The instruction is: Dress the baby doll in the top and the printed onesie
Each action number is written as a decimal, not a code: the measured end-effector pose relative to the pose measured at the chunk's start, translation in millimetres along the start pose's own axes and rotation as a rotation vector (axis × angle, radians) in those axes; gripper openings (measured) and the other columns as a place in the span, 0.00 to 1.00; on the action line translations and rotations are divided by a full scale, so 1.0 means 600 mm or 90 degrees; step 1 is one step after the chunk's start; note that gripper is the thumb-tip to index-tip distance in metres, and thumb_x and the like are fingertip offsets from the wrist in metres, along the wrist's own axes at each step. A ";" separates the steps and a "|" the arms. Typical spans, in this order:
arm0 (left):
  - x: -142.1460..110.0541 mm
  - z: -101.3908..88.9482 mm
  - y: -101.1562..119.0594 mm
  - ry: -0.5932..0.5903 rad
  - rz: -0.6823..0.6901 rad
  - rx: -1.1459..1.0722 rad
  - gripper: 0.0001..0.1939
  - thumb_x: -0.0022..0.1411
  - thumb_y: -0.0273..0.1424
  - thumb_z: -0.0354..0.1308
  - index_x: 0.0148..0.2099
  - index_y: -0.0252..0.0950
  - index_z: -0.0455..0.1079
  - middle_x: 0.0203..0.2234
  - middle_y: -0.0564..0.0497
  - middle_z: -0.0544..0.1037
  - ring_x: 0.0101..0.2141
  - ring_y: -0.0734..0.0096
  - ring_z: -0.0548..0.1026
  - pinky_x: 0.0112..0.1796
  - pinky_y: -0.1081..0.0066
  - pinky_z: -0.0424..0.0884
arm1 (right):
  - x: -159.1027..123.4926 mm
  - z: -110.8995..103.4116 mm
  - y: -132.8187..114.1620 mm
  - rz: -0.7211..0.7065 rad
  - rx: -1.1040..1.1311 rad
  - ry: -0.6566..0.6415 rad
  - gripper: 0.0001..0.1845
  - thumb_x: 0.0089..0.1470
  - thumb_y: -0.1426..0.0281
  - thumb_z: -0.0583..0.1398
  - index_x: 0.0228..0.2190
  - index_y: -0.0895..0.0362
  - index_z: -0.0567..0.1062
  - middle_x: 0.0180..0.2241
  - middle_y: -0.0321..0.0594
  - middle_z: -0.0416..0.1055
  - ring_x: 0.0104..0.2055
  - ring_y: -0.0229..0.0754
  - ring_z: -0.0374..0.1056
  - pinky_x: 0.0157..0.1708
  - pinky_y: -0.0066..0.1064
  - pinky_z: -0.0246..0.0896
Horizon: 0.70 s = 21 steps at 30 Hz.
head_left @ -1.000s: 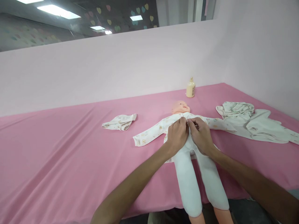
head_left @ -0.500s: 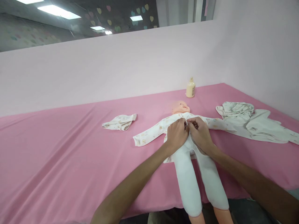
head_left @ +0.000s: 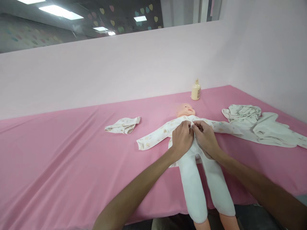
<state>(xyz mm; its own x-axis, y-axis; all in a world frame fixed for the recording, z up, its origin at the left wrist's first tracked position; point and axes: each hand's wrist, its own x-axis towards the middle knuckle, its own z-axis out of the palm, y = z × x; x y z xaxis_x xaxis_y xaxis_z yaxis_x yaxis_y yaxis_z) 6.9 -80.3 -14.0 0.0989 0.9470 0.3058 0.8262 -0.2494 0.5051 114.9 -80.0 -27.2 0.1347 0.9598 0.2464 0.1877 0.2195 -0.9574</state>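
Observation:
A baby doll lies on its back, its head towards the wall and its lower legs past the table's front edge. It wears a white printed long-sleeved baby top and white pants. My left hand is closed on the top's front edge at the chest. Right beside it, my right hand pinches the cloth of the same top, fingertips almost meeting the left ones. What exactly sits between the fingertips, a tie or a fastener, is too small to make out.
A pink sheet covers the table. A small printed white cloth cap lies left of the doll. Behind the head stands a cream pump bottle. Crumpled white baby clothes lie at the right. A pale wall rises behind.
Both hands stay at the doll's chest, with only a slight shift of the fingers. Everything else lies as before.

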 end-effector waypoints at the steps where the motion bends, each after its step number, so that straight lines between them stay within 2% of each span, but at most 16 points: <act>1: 0.000 0.000 0.000 0.002 0.001 -0.004 0.06 0.64 0.27 0.45 0.38 0.38 0.62 0.34 0.53 0.74 0.33 0.69 0.70 0.30 0.70 0.60 | 0.000 0.000 -0.001 0.002 -0.003 -0.002 0.09 0.53 0.66 0.56 0.33 0.56 0.74 0.36 0.41 0.75 0.38 0.43 0.69 0.39 0.35 0.64; 21: -0.005 0.005 0.001 0.025 0.045 0.031 0.04 0.63 0.25 0.47 0.37 0.38 0.60 0.35 0.52 0.75 0.33 0.68 0.70 0.28 0.69 0.55 | 0.004 -0.004 -0.002 0.000 -0.021 -0.042 0.06 0.50 0.70 0.53 0.27 0.56 0.70 0.28 0.34 0.69 0.31 0.38 0.63 0.32 0.31 0.57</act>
<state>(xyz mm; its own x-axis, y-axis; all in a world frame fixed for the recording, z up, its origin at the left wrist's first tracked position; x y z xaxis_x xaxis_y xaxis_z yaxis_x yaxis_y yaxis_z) 8.6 -82.7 -17.2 0.1378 0.9184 0.3710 0.8437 -0.3050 0.4417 117.4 -78.4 -24.9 0.0702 0.9694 0.2352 0.2196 0.2150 -0.9516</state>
